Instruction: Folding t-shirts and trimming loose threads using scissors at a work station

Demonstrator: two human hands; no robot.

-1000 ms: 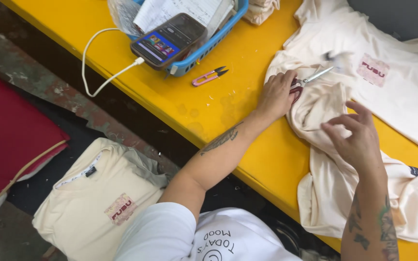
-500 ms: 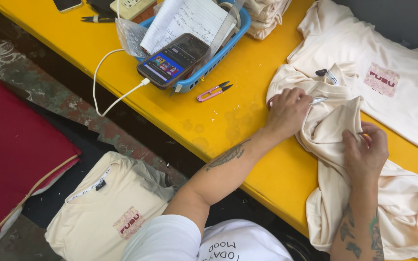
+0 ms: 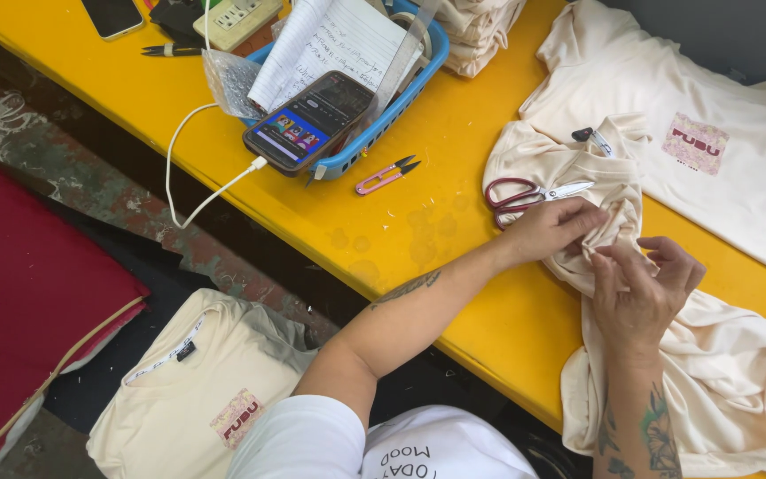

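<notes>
Cream cloth is pinched by both hands. The left hand (image 3: 553,229) is closed on a fold of the shirt (image 3: 693,372), with its fingertips pressed together on the bunched part. The right hand (image 3: 644,288) is held just beside it, and its thumb and first fingers are nipped on the same fold, while the other fingers are curled loosely. The two hands are nearly touching.

The shirt is spread in a crumpled heap over the near edge of the yellow table (image 3: 454,222), and part of it is hung over the side. Red-handled scissors (image 3: 529,193) are laid on the shirt, just above the left hand. A second cream shirt (image 3: 738,186) with a pink patch is laid flat behind, touching the first one.

Pink snips (image 3: 386,176) are set on the table, well to the left of the hands. A blue basket (image 3: 381,133) is placed near them, and a phone (image 3: 309,122) with a white cable (image 3: 190,191) is rested on its rim. Another folded shirt (image 3: 190,390) is seen on the floor below the table, beside a red mat (image 3: 19,293).
</notes>
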